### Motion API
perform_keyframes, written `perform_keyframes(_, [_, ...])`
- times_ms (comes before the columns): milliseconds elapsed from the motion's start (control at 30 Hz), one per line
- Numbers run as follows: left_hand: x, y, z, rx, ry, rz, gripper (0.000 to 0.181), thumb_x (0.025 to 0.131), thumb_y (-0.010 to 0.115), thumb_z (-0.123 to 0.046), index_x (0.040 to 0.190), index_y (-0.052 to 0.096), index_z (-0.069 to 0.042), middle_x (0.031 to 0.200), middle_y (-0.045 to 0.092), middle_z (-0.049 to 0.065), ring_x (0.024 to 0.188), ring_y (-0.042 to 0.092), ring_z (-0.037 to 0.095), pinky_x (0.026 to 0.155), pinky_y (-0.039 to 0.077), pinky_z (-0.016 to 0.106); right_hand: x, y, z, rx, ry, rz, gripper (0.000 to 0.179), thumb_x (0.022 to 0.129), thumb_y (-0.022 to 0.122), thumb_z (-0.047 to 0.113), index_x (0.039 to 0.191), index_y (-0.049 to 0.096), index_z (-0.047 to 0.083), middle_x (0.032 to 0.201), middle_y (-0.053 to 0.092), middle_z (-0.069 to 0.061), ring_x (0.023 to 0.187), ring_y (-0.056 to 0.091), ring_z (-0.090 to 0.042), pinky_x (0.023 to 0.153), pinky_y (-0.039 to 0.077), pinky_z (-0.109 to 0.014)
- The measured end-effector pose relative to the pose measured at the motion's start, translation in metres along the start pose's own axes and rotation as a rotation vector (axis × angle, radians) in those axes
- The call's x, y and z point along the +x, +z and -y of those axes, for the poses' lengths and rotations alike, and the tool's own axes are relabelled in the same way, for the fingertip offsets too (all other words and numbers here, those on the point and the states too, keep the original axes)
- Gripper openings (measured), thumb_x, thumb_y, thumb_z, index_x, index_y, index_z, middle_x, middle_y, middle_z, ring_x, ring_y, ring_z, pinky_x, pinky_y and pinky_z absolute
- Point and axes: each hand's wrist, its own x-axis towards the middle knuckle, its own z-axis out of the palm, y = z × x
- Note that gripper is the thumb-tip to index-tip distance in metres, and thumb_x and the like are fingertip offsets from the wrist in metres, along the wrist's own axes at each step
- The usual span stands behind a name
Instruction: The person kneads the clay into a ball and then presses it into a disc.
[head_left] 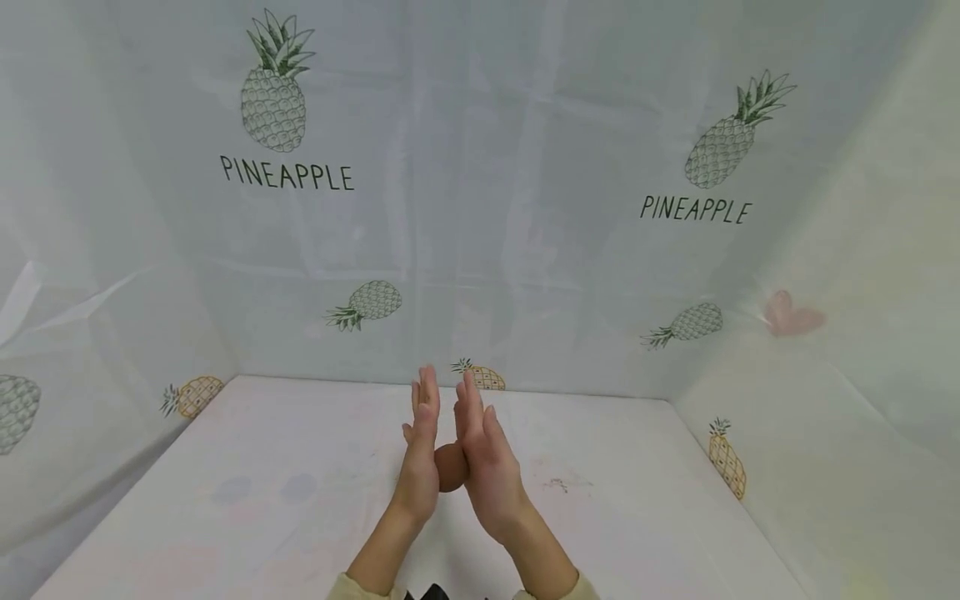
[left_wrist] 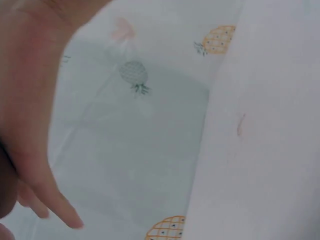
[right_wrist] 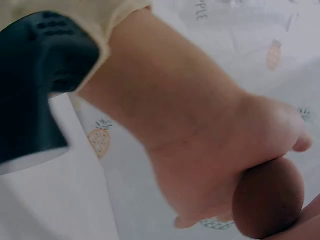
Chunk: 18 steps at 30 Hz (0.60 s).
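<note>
A smooth brown ball (head_left: pixel 452 467) sits between two upright palms in the head view. My left hand (head_left: pixel 422 467) presses it from the left, and my right hand (head_left: pixel 491 471) from the right. Fingers on both hands are straight and point away from me, with a gap between the fingertips. The right wrist view shows the ball (right_wrist: pixel 270 197) up close, slightly oval, against a palm. Only a dark sliver of the ball (left_wrist: pixel 6 187) enters the left wrist view, at its left edge. What the ball is made of, I cannot tell.
Beneath the hands lies a white table (head_left: pixel 315 433) with faint coloured patches and a small brownish smudge (head_left: pixel 562 483) to the right. Pineapple-printed sheets (head_left: pixel 480 208) hang behind it and along both sides. A dark wrist device (right_wrist: pixel 50 75) shows in the right wrist view.
</note>
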Motion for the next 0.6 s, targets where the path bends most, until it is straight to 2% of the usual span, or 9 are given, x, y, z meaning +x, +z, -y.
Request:
perform_keyframes(100, [0.000, 0.005, 0.005, 0.015, -0.033, -0.013, 0.063, 0.113, 0.011, -0.050, 0.172, 0.004, -0.030, 0.177, -0.006, -0.015, 0.163, -0.019, 0.020, 0.119, -0.026, 0.067, -0.001, -0.004, 0.005, -0.005, -0.049, -0.008, 0.065, 0.110, -0.001, 0.060, 0.169, -0.014, 0.038, 0.176, -0.014, 0.013, 0.163, -0.018, -0.019, 0.127, -0.018, -0.059])
perform_keyframes(167, [-0.001, 0.010, 0.008, 0.018, -0.048, 0.002, 0.063, 0.113, 0.010, -0.049, 0.172, 0.004, -0.030, 0.177, -0.006, -0.013, 0.163, -0.019, 0.021, 0.118, -0.026, 0.069, -0.002, -0.007, 0.007, -0.009, -0.082, -0.031, 0.064, 0.110, -0.001, 0.058, 0.169, -0.015, 0.036, 0.176, -0.013, 0.013, 0.163, -0.018, -0.020, 0.127, -0.019, -0.057])
perform_keyframes(433, [-0.011, 0.027, 0.007, -0.028, -0.059, 0.165, 0.057, 0.115, 0.006, -0.045, 0.171, -0.001, -0.034, 0.177, -0.007, -0.013, 0.163, -0.017, 0.017, 0.119, -0.024, 0.069, 0.001, -0.021, 0.005, -0.043, -0.161, -0.156, 0.063, 0.112, 0.005, 0.054, 0.170, -0.012, 0.037, 0.175, -0.012, 0.020, 0.162, -0.016, -0.013, 0.125, -0.020, -0.060])
perform_keyframes(600, [-0.014, 0.031, 0.000, -0.059, -0.045, 0.189, 0.055, 0.115, 0.006, -0.045, 0.169, 0.001, -0.043, 0.176, -0.006, -0.020, 0.163, -0.015, 0.014, 0.120, -0.020, 0.071, 0.005, -0.029, -0.004, -0.050, -0.139, -0.160, 0.061, 0.112, 0.006, 0.052, 0.170, -0.010, 0.038, 0.175, -0.014, 0.017, 0.162, -0.018, -0.012, 0.124, -0.020, -0.062])
